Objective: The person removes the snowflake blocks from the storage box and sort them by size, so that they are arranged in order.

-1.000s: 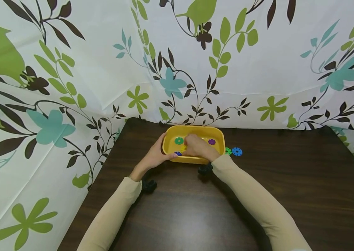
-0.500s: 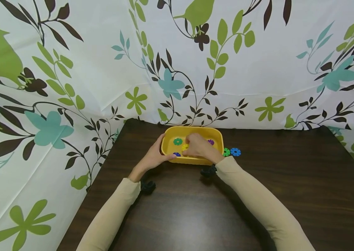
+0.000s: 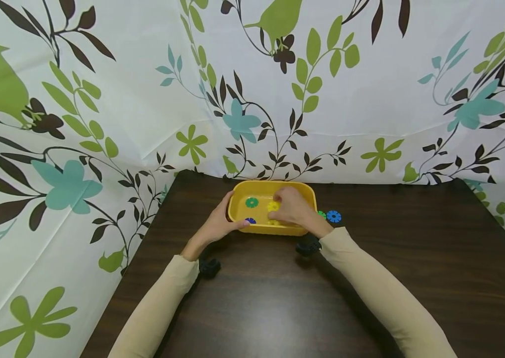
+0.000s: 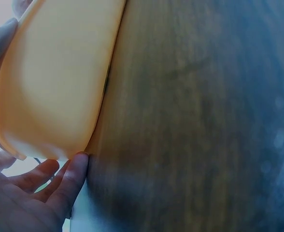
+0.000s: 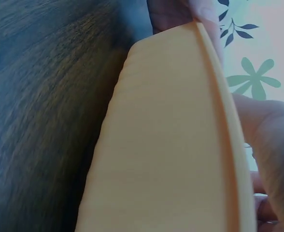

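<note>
In the head view a yellow plastic tub sits at the far side of the table. My left hand grips its left end, thumb over the front rim; the left wrist view shows fingers against the tub's end wall. My right hand reaches inside, pinching a yellow flower-shaped disc between thumb and index finger. Another yellow disc shows just below the thumb. A green disc and a dark blue disc lie in the left part. The tub's front wall largely fills the right wrist view.
Right of the tub, a blue disc and a partly hidden green disc lie on the dark wooden table. A white cloth with a leaf-and-bird print hangs behind and to the left.
My right hand has shifted rightward inside the tub, the yellow disc moving with it. It now covers the spot where a purple disc showed. The left hand keeps its grip.
</note>
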Available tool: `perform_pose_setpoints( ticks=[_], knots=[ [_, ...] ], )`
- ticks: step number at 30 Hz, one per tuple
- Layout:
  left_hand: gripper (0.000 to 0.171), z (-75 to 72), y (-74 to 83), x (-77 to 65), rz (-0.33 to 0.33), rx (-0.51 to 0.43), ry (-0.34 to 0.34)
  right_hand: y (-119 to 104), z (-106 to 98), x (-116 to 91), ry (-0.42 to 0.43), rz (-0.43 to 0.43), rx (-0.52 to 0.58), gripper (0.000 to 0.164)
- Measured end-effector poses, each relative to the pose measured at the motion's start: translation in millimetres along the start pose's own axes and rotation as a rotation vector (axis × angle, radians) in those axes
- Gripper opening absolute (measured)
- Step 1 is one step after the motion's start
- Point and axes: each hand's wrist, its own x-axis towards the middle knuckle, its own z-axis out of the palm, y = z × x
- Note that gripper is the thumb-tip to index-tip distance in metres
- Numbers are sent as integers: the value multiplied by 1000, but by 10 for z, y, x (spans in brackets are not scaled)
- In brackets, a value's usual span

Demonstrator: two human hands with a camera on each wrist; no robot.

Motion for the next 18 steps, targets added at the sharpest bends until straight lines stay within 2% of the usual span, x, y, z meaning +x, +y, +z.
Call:
perform_pose_setpoints(
  ticks=[10,18],
  knots=[
    [114,-1,12,-15,-22,9,10,186,-210,-207,137,-47,45,48],
    [112,6,22,-15,-20,6,11,381,-349,-418,201,0,42,50]
  ],
)
